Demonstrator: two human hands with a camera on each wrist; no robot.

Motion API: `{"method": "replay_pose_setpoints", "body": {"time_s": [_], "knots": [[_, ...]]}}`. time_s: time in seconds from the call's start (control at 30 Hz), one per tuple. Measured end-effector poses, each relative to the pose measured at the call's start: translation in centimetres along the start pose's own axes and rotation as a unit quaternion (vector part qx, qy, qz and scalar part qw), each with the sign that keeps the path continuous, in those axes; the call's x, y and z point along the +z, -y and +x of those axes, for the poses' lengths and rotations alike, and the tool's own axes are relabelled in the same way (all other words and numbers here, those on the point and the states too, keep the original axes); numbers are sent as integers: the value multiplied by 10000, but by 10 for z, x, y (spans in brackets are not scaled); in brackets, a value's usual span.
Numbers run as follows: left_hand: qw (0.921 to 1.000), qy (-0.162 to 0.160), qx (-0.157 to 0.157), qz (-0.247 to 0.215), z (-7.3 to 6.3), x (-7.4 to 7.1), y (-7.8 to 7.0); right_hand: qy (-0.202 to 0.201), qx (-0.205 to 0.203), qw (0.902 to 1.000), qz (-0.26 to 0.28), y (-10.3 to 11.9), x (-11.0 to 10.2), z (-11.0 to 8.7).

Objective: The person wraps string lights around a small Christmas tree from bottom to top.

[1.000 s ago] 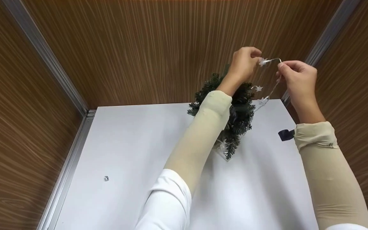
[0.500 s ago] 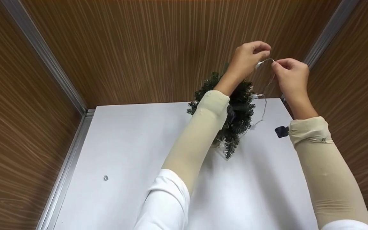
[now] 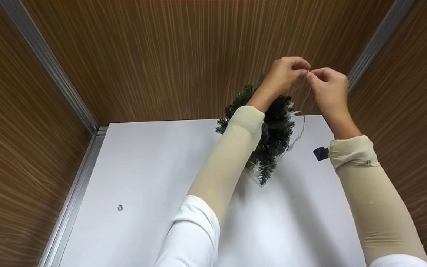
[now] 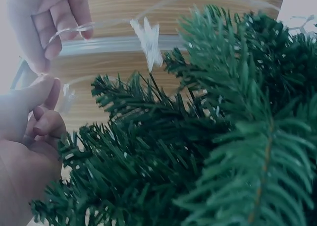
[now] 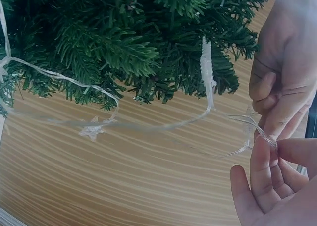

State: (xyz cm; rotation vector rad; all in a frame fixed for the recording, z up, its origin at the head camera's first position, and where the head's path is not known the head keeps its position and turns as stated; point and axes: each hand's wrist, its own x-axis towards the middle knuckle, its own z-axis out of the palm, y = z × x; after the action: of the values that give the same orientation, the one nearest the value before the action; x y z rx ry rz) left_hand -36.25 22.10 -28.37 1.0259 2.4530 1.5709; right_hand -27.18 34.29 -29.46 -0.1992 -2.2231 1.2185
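A small artificial Christmas tree [image 3: 282, 129] stands at the back of the white table, partly behind my left arm. Clear fairy lights [image 3: 303, 124] with star-shaped covers hang along its right side. My left hand [image 3: 283, 74] reaches over the treetop, thumb and forefinger pinching the wire. Opposite it, my right hand [image 3: 330, 89] pinches the same wire, fingertips meeting those of the left. In the right wrist view, the doubled wire [image 5: 262, 129] runs into the right thumb and forefinger. A star [image 4: 148, 42] hangs beside the branches in the left wrist view.
Wood-grain panels [image 3: 184, 59] rise behind and at both sides, with metal rails [image 3: 65, 81] in the corners. A small clear piece [image 3: 120, 207] lies on the left of the white table [image 3: 154, 159]. A dark wrist camera [image 3: 321, 153] juts from the right sleeve.
My right hand has moved left until its fingertips meet my left hand's. The left hand rose, then lowered slightly. The hanging wire has swung closer to the tree.
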Motion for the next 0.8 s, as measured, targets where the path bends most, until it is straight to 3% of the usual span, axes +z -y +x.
{"method": "replay_pose_setpoints", "body": {"time_s": [0.23,0.57,0.8], "knots": [[9996,-26,-261,74,2,-3,0,182,-66,9996,-225,0,0,-4],[9980,-368,-503,56,4,-13,6,522,-225,9964,-623,-8,-1,-25],[9961,-525,-710,-66,6,-24,11,814,-314,9956,-353,-5,-6,-44]]}}
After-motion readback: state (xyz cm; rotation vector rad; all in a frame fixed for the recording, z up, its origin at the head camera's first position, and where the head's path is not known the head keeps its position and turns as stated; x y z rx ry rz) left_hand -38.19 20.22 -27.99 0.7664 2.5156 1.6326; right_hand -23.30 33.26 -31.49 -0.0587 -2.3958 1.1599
